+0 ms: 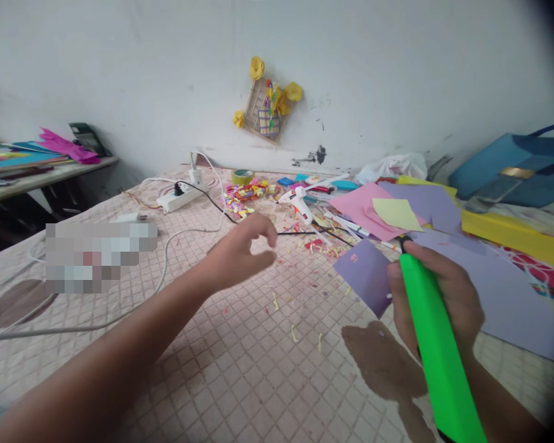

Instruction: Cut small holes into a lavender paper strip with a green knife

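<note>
My right hand [457, 295] is wrapped round a long, bright green object with black ends [434, 332]; its exact kind I cannot make out. Its black tip points away from me, above the papers. Below and left of that hand lies a small purple paper square [367, 277]. My left hand [247, 252] hovers over the quilted cloth, thumb and forefinger curved with a gap between them and nothing held. Just beyond it are a white glue gun [301, 206] and a heap of colored paper scraps [247, 195].
A white power strip [182, 195] with plugs and trailing cables is at the left. Pink paper [357, 209], larger purple sheets [512, 289] and a blue bag [512, 166] occupy the right. A green tape roll [242, 177] stands near the wall. Part of the left side is pixelated.
</note>
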Demonstrator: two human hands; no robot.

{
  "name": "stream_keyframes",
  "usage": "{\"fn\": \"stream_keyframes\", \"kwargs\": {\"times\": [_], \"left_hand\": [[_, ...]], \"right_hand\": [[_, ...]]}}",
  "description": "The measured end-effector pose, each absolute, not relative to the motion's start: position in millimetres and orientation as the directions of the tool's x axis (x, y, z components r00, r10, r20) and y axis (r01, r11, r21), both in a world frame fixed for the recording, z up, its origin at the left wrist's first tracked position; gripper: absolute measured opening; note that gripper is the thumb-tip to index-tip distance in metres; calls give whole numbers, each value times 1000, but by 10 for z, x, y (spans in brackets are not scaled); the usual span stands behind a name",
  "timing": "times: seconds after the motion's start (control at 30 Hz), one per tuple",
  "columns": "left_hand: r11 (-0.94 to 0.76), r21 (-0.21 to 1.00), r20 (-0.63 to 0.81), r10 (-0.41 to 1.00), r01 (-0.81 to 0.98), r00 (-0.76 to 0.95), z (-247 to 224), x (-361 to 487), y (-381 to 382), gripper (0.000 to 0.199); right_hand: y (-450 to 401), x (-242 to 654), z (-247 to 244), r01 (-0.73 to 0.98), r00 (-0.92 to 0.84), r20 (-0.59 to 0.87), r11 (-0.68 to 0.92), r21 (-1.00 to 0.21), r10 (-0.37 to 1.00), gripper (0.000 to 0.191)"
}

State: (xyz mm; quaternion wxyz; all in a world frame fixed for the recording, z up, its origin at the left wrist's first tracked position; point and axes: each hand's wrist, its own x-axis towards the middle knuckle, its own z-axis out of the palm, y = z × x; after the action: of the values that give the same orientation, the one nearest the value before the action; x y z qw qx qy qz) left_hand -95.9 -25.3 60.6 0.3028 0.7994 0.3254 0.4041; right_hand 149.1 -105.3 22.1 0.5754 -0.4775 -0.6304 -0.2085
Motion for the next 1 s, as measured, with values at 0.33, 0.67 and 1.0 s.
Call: {"fn": "stream_keyframes", "kwargs": {"times": [0.33,0.67,1.0], "left_hand": [[-810,271,-47,529,520,848,219,-732,-482,54],[-828,288,69,518,480,852,224,-679,-468,10],[-624,102,295,762,775,576,257,-977,20,20]], "right_hand": [[-1053,1508,207,850,102,913,443,-286,394,43],[-1044,1522,177,822,152,890,446,-355,429,46],[-1025,1497,177,815,168,887,446,-371,430,44]]}}
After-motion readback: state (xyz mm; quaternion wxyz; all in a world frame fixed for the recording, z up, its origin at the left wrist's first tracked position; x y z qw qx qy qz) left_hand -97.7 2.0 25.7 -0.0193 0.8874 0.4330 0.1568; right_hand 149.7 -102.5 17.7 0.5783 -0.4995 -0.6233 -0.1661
